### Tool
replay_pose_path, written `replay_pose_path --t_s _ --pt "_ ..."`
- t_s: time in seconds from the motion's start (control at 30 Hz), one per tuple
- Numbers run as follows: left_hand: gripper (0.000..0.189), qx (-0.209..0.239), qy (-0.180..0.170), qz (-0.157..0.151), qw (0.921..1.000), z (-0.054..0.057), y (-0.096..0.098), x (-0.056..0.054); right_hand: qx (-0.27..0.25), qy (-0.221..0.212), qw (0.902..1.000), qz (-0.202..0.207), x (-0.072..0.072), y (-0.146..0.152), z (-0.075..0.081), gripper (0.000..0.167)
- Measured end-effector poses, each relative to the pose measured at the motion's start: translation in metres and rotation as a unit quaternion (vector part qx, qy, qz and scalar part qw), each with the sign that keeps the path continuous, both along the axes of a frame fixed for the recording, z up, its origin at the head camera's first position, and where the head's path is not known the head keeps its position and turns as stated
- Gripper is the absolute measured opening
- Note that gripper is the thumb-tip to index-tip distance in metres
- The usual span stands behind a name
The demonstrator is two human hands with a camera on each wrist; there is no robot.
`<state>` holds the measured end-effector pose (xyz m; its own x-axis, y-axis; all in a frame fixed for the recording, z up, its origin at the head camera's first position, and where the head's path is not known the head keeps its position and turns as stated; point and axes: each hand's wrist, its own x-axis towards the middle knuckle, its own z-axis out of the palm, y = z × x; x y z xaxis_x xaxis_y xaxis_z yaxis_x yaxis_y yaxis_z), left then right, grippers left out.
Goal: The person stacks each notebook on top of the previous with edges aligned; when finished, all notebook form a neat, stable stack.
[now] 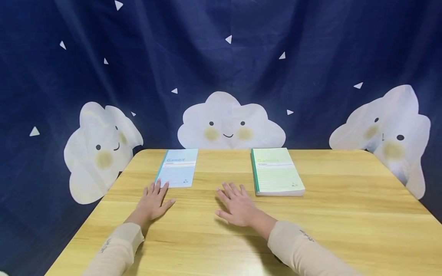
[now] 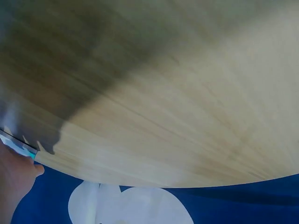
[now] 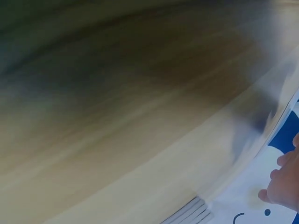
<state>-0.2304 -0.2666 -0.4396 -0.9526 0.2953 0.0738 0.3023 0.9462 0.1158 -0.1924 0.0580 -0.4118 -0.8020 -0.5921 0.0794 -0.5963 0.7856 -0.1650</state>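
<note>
A thin light-blue notebook (image 1: 179,170) with a teal spine lies flat toward the far side of the table. My left hand (image 1: 150,203) has its fingers spread, and its fingertips overlap the notebook's near left corner. In the left wrist view, a sliver of the notebook (image 2: 17,147) shows beside that hand. To the right sits a neat stack of pale-green notebooks (image 1: 277,174) with dark-green spines; layered edges of the stack (image 3: 189,213) appear in the right wrist view. My right hand (image 1: 238,209), fingers extended and palm down, is left of the stack's near corner, holding nothing.
The wooden table (image 1: 214,245) has rounded far corners. Right behind its far edge hangs a dark-blue curtain (image 1: 200,57) printed with white clouds and small triangles. Both forearms, in beige sleeves (image 1: 297,245), reach in from the near side.
</note>
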Motion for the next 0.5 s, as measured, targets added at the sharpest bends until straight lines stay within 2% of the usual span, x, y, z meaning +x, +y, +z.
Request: replay_pose_path --t_s 0.13,0.3,0.5 --pt "0.071 0.006 -0.019 0.015 0.9997 0.0 -0.003 0.005 0.003 -0.016 0.9998 0.01 -0.001 -0.014 0.0 0.067" --pt "0.074 0.045 -0.051 0.029 0.9973 0.001 0.002 0.006 0.004 -0.022 0.9997 0.009 -0.002 -0.024 0.002 0.066" --pt "0.072 0.044 -0.029 0.004 0.9986 0.001 0.008 0.005 0.009 -0.03 0.9995 0.001 -0.005 -0.027 0.002 0.066"
